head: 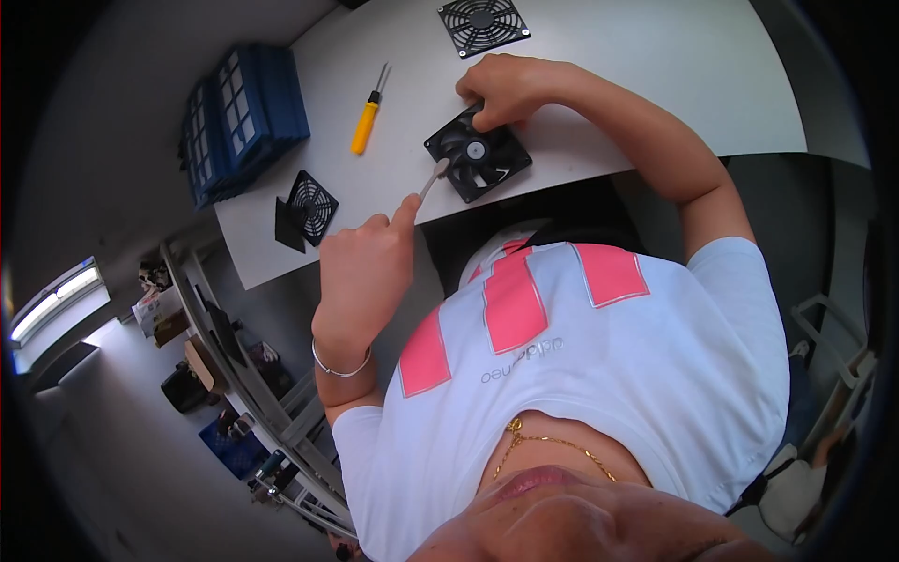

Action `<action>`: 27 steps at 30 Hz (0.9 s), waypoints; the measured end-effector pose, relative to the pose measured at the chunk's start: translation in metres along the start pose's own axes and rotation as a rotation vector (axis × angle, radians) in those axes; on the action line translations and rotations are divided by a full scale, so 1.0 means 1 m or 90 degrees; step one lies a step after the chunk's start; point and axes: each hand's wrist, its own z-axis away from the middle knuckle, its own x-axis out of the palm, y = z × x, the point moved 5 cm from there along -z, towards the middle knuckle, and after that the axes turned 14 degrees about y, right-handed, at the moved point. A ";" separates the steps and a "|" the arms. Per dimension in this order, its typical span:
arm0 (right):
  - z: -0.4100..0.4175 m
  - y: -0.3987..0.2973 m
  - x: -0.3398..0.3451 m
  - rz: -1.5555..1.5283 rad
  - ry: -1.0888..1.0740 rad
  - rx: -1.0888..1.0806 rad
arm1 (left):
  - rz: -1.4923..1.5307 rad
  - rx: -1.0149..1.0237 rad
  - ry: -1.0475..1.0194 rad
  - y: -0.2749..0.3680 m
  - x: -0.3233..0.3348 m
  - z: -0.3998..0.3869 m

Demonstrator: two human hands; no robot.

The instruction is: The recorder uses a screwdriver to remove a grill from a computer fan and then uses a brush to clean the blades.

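In the head view my left hand [369, 270] grips a thin toothbrush-like brush [428, 185], its index finger stretched along the handle. The brush head rests at the left side of a black square cooling fan [475, 150], over or against its frame and blades. The fan lies face up near the front edge of the white table. My right hand [509, 88] holds the fan's far edge, thumb on the frame; some of its fingers are hidden. A screwdriver with a yellow handle [364, 128] lies left of the fan. Beyond the right hand is a black fan grille [482, 20].
A second black grille [314, 205] lies near the table's left edge, with a dark flat piece [289, 226] leaning at it. Blue plastic bins [246, 112] stand at the table's left end. A metal rack [239, 358] is at the lower left, a pale metal frame [829, 323] at right.
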 end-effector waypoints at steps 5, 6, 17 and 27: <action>0.000 -0.006 -0.002 0.018 -0.010 -0.004 | -0.032 -0.010 0.049 0.008 0.006 0.002; 0.000 -0.006 0.000 0.011 -0.010 -0.002 | -0.034 -0.018 0.027 0.007 0.002 0.008; 0.000 -0.003 0.000 0.006 0.001 -0.007 | -0.024 -0.044 0.061 0.013 0.007 0.014; -0.001 -0.003 0.001 0.008 0.003 -0.006 | 0.010 -0.026 0.100 0.009 0.016 0.004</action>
